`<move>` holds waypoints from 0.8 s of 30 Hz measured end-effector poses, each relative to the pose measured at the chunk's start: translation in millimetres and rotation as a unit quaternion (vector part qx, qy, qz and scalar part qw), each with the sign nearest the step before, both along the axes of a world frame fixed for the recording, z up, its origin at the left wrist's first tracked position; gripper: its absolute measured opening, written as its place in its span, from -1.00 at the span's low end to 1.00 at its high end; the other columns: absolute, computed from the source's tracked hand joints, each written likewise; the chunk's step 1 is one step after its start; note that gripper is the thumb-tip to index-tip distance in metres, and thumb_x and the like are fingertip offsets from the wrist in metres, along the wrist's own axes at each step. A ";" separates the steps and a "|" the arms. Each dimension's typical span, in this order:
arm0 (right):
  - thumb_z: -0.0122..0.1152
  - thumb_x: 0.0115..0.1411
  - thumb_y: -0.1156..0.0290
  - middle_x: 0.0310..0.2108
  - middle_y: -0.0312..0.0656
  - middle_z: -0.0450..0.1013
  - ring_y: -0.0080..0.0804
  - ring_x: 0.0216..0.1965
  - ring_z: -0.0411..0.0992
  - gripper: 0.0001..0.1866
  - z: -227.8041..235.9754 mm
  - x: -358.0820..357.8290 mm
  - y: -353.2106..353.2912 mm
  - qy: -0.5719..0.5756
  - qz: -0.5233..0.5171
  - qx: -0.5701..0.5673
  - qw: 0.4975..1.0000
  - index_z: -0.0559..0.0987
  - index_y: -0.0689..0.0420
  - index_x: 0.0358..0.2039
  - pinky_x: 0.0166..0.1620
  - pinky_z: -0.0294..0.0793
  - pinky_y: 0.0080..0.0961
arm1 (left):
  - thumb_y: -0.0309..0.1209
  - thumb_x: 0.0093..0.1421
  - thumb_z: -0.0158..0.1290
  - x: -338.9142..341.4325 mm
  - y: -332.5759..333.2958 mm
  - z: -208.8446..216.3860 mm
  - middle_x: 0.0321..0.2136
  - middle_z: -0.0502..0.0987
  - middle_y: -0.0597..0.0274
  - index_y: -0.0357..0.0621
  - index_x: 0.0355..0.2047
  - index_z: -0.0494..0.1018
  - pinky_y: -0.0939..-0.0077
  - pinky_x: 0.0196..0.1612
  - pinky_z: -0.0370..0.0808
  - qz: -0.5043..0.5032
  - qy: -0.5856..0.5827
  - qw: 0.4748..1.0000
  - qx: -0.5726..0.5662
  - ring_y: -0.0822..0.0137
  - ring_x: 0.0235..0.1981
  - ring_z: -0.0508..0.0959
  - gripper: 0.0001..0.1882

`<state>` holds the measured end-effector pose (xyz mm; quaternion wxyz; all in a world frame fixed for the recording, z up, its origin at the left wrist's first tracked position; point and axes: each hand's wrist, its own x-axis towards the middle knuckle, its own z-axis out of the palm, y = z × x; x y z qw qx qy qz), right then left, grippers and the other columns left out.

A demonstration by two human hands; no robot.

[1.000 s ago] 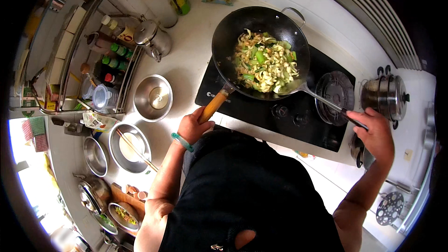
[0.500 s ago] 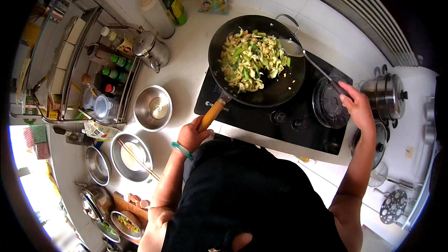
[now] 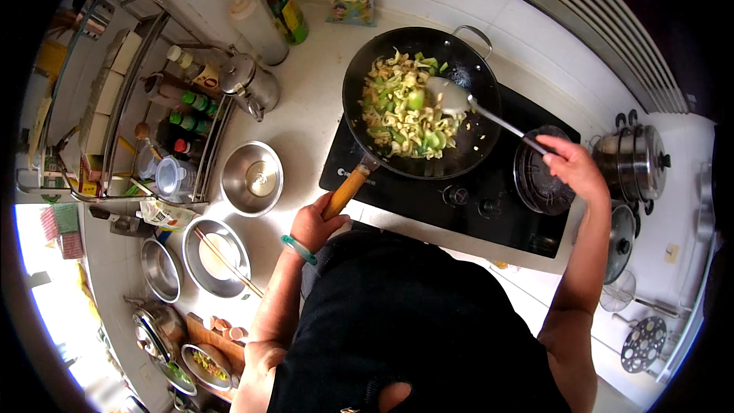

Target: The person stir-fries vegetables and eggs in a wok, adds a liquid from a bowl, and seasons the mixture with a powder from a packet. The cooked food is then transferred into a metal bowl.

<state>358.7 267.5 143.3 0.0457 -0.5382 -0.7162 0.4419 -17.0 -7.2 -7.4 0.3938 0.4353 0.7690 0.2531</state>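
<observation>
My left hand (image 3: pixel 313 223) is closed round the wooden handle of a dark wok (image 3: pixel 478 138), which sits on the black cooktop (image 3: pixel 413 196). In the wok lies a heap of chopped pale and green vegetables (image 3: pixel 397 99), cauliflower-like pieces among them. My right hand (image 3: pixel 572 164) grips the dark handle of a metal spatula (image 3: pixel 451 96), whose blade is inside the wok at the right side of the food. Below the right forearm's reach is the second burner (image 3: pixel 541 176), with nothing standing on it.
Left of the wok stand a steel bowl (image 3: pixel 251 167), a metal pot (image 3: pixel 248 86) and bottles (image 3: pixel 284 8). Nearer are a bowl with chopsticks (image 3: pixel 215 287) and an egg-shell board (image 3: pixel 206 333). Stacked pots (image 3: pixel 638 159) stand at the right, beside a glass lid (image 3: pixel 621 241).
The spatula blade has moved left and inward from the wok's right rim into the food, shifting some pieces. My right hand has moved slightly left; my left hand keeps its hold.
</observation>
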 end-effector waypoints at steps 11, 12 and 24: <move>0.17 0.14 0.43 -0.38 -0.33 0.47 -0.62 -0.43 0.33 -0.57 -46.6 -80.4 42.1 0.050 0.078 -0.019 0.996 0.45 0.12 0.06 -0.29 0.39 -0.62 | -0.34 -0.01 0.27 1.5 1.8 -0.5 -0.47 0.53 0.12 -0.26 -0.04 0.41 0.47 -0.29 0.46 -0.004 0.024 0.999 0.040 0.41 -0.43 0.51 -0.47; 0.18 0.12 0.45 -0.37 -0.32 0.48 -0.62 -0.43 0.33 -0.56 -46.2 -75.0 39.9 0.062 0.135 0.030 0.988 0.45 0.11 0.05 -0.28 0.39 -0.61 | -0.34 -0.01 0.28 1.6 2.8 1.5 -0.47 0.53 0.12 -0.26 -0.04 0.41 0.47 -0.28 0.46 -0.002 0.016 1.000 0.021 0.41 -0.43 0.51 -0.47; 0.20 -0.11 0.64 -0.45 -0.13 0.42 -0.34 -0.43 0.38 -0.48 77.3 -12.3 -45.4 -0.113 0.186 0.168 0.962 0.55 0.00 -0.05 -0.32 0.37 -0.46 | -0.32 0.00 0.27 2.2 -0.7 -1.2 -0.53 0.51 0.17 -0.27 -0.05 0.41 0.50 -0.41 0.44 0.002 0.016 0.999 0.041 0.43 -0.55 0.48 -0.48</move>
